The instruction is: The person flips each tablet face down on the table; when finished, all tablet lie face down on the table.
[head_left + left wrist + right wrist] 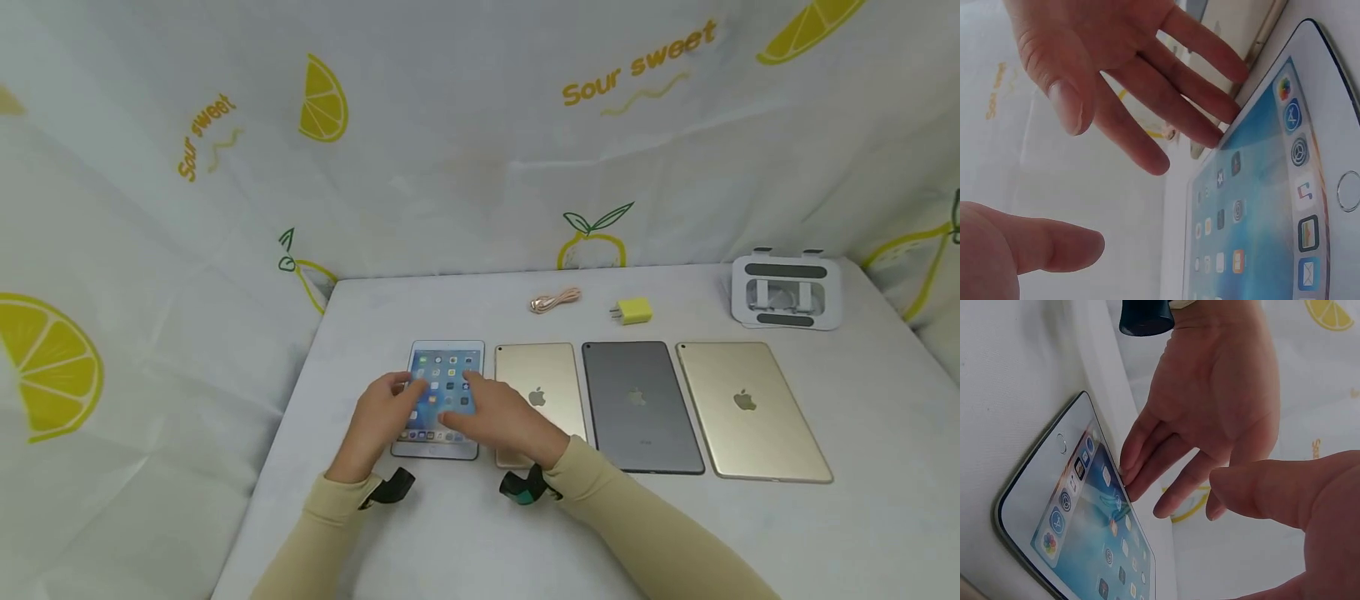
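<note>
A white-framed tablet point(442, 398) lies face up on the table, its screen lit with app icons. My left hand point(381, 418) is at its left side, thumb reaching over the screen. From the right, my right hand point(506, 417) extends over the tablet's right part, thumb spread below the index finger. In the left wrist view the right hand's straight fingers point(1172, 119) come down to the tablet's edge. The right wrist view has the left hand point(1210, 400) with fingertips at the opposite edge. Neither hand curls round the tablet.
Right of it lie a gold tablet point(536, 371), a grey tablet point(637, 425) and a larger gold tablet point(750, 425), backs up. Behind them are a coiled cable point(555, 300), a yellow charger plug point(636, 311) and a white-grey stand point(786, 292). A printed curtain point(465, 167) hangs behind.
</note>
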A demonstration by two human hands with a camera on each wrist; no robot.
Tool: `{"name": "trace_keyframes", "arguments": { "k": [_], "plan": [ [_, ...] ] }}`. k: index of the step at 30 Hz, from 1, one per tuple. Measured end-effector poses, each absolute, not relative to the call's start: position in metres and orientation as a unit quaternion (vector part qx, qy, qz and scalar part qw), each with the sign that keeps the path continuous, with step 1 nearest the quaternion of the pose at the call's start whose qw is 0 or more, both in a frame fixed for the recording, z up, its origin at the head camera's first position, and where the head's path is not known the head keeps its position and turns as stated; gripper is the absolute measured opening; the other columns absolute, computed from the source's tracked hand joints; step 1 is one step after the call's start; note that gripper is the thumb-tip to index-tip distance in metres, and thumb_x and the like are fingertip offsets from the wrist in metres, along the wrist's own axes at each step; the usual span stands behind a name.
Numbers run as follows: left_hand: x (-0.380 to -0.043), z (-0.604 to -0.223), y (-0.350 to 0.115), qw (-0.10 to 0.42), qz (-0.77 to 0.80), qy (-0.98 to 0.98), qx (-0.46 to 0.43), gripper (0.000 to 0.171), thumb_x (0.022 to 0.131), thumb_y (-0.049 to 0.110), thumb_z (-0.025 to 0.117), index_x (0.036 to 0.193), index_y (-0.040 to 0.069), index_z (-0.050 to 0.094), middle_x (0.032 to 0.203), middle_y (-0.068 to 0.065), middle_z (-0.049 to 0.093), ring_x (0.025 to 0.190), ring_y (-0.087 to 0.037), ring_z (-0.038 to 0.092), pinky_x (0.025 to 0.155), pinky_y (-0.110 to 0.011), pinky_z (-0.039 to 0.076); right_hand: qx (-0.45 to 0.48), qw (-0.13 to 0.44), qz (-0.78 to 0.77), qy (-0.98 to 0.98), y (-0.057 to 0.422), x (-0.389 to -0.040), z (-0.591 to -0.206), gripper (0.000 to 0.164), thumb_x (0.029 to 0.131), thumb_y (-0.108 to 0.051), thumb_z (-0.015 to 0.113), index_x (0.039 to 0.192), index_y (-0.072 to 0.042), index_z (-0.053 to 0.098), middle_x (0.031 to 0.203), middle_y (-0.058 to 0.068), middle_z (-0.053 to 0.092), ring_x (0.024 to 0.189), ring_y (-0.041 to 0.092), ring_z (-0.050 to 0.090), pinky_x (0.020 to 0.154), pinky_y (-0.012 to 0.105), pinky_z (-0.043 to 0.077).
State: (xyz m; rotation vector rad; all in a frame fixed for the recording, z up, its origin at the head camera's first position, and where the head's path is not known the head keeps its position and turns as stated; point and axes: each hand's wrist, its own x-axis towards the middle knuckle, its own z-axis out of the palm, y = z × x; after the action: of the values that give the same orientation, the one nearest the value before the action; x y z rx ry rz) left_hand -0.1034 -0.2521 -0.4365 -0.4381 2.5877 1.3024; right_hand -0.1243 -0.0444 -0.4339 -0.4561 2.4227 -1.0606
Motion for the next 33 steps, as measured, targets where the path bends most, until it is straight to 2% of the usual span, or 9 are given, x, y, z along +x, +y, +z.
{"name": "trace_keyframes", "arguments": {
  "k": [8, 16, 21, 28, 33],
  "plan": [
    [-0.107, -0.422, -0.262, 0.128, 0.471, 0.859, -0.153, 0.071, 0.106, 0.047, 0.06, 0.159, 0.002, 0.049, 0.162, -0.026, 0.051, 0.147, -0.045, 0.053, 0.12, -0.068, 0.045, -0.166, 0.226, -0.397, 0.874, -0.043, -0.127, -0.437, 0.088, 0.101, -0.047, 0.07, 0.164, 0.005, 0.037, 0.159, 0.025, 0.056, 0.144, 0.038, 0.06, 0.117, 0.056, 0.053],
    [-0.111, -0.405, -0.269, 0.148, 0.509, 0.836, -0.138, 0.074, 0.109, 0.045, 0.057, 0.163, -0.003, 0.039, 0.166, -0.024, 0.046, 0.148, -0.042, 0.053, 0.116, -0.06, 0.052, -0.155, 0.226, -0.412, 0.869, -0.039, -0.131, -0.436, 0.083, 0.102, -0.046, 0.069, 0.163, 0.003, 0.041, 0.157, 0.024, 0.058, 0.146, 0.038, 0.058, 0.117, 0.057, 0.052],
    [-0.112, -0.398, -0.267, 0.144, 0.523, 0.831, -0.125, 0.074, 0.109, 0.045, 0.058, 0.164, -0.002, 0.04, 0.167, -0.022, 0.046, 0.15, -0.04, 0.052, 0.116, -0.059, 0.053, -0.122, 0.233, -0.429, 0.865, -0.038, -0.135, -0.431, 0.081, 0.102, -0.049, 0.07, 0.162, -0.001, 0.044, 0.152, 0.022, 0.064, 0.142, 0.037, 0.062, 0.115, 0.057, 0.054],
    [-0.109, -0.39, -0.264, 0.14, 0.531, 0.828, -0.115, 0.072, 0.109, 0.046, 0.059, 0.163, 0.001, 0.043, 0.163, -0.017, 0.053, 0.141, -0.036, 0.059, 0.109, -0.05, 0.059, -0.122, 0.245, -0.425, 0.863, -0.041, -0.133, -0.432, 0.091, 0.098, -0.062, 0.068, 0.164, -0.004, 0.044, 0.157, 0.02, 0.06, 0.146, 0.037, 0.058, 0.117, 0.059, 0.052],
    [-0.112, -0.381, -0.259, 0.13, 0.533, 0.831, -0.093, 0.069, 0.109, 0.046, 0.061, 0.162, 0.004, 0.047, 0.158, -0.015, 0.057, 0.132, -0.034, 0.062, 0.106, -0.048, 0.06, -0.116, 0.236, -0.433, 0.862, -0.042, -0.133, -0.429, 0.093, 0.097, -0.07, 0.064, 0.163, -0.006, 0.046, 0.155, 0.019, 0.061, 0.143, 0.037, 0.06, 0.115, 0.06, 0.053]
  ]
}}
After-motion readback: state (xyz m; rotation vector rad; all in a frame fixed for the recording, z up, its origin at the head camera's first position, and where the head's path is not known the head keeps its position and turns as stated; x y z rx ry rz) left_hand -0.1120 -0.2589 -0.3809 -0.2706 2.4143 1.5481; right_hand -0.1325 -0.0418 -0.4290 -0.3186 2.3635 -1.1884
